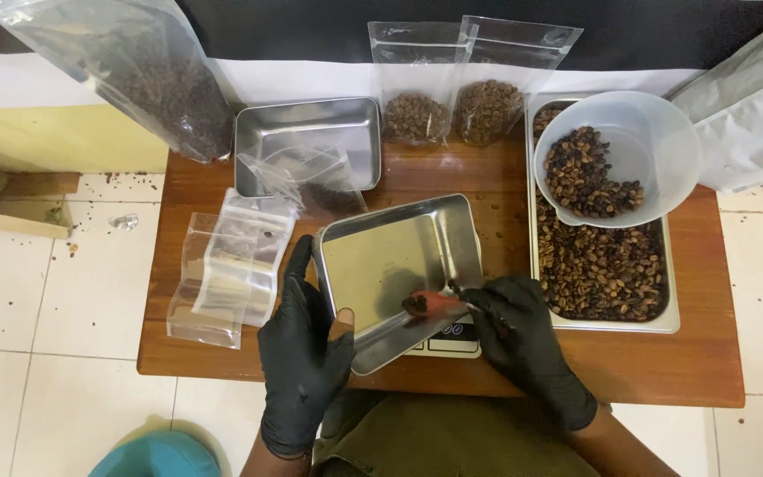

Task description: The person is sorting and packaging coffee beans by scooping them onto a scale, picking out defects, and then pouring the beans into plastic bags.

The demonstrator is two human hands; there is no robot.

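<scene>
- I see both hands in glossy black gloves: the left hand (304, 353) and the right hand (523, 340).
- The tilted tray (395, 265) between them is bare silver steel, and the small scoop (433, 305) in it is red.
- The tabletop (691, 353) is warm reddish-brown wood.
- The long pan (668, 320) on my right is silver, and its coffee beans (598, 265) are mottled tan and dark brown.
- The bowl (655, 141) is pale, milky grey plastic.
- The empty pouches (227, 269) are clear with whitish bands.
- The big bag (147, 75) holds near-black grounds.
- The floor (19, 291) is cream tile, flecked with brown.
- A teal object (156, 455) sits at the bottom edge.
</scene>
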